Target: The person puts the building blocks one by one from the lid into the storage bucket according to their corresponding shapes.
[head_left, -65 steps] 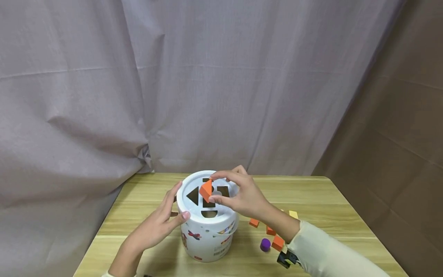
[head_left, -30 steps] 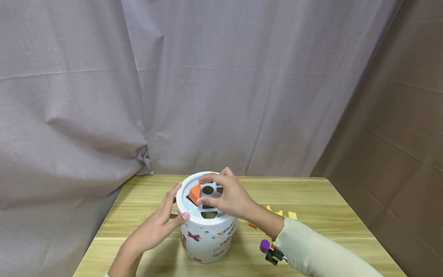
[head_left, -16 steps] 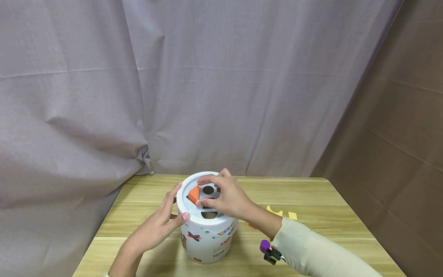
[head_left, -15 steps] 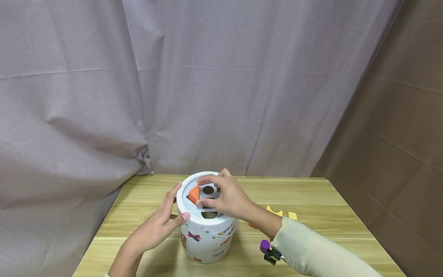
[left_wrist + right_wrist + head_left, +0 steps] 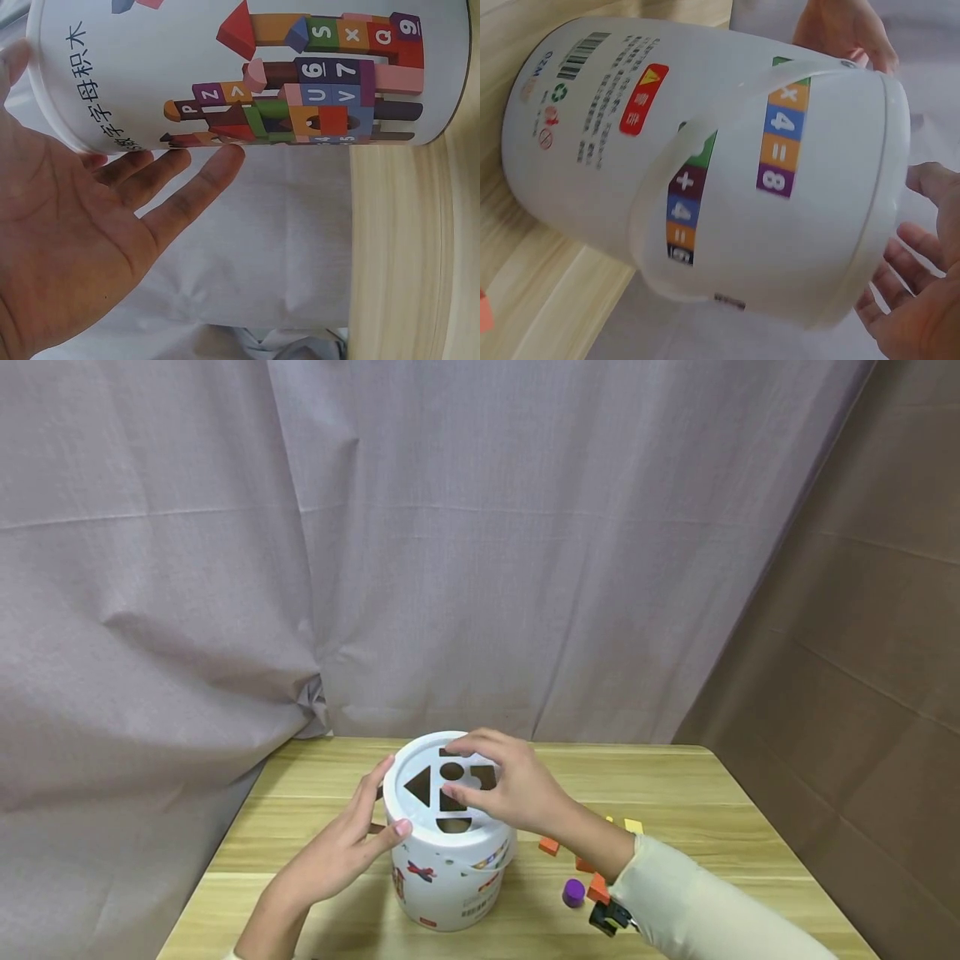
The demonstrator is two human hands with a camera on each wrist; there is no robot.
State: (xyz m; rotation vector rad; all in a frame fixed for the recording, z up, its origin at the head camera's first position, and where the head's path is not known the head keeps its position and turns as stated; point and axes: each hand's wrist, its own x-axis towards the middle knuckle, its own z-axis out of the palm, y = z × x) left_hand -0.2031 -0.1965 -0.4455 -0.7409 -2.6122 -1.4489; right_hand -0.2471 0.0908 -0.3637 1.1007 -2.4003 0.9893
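In the head view the left hand [image 5: 343, 842] lies along the left side of a white lidded bucket [image 5: 450, 885], its grip wide and fairly flat, the thumb on the rim of the lid [image 5: 422, 820] and the fingers reaching further round it. The right hand [image 5: 521, 783] is above the lid, its grip released, with a plain gap between thumb and index finger; its other fingers are mostly masked, and it covers part of the cut-outs, though the triangular hole [image 5: 418, 787] shows whole. The bucket stands upright on the wooden worktop [image 5: 300, 793], rather nearer its left edge than its right; the worktop's near edge is cropped. Between the bucket and the right edge lie an orange block [image 5: 549, 846], a purple cylinder [image 5: 573, 892] and a yellow block [image 5: 633, 827], with more blocks partly hidden by the right forearm and sleeve [image 5: 697, 893]. From the left wrist, the palm is seen with fingers extended against the bucket's printed wall, the thumb cut off at the frame edge. From the right wrist, the bucket shows its carrying handle [image 5: 656, 176]; the right hand's fingers are spread beside the lid, contact hard to judge, and the left hand is partly hidden behind the bucket.
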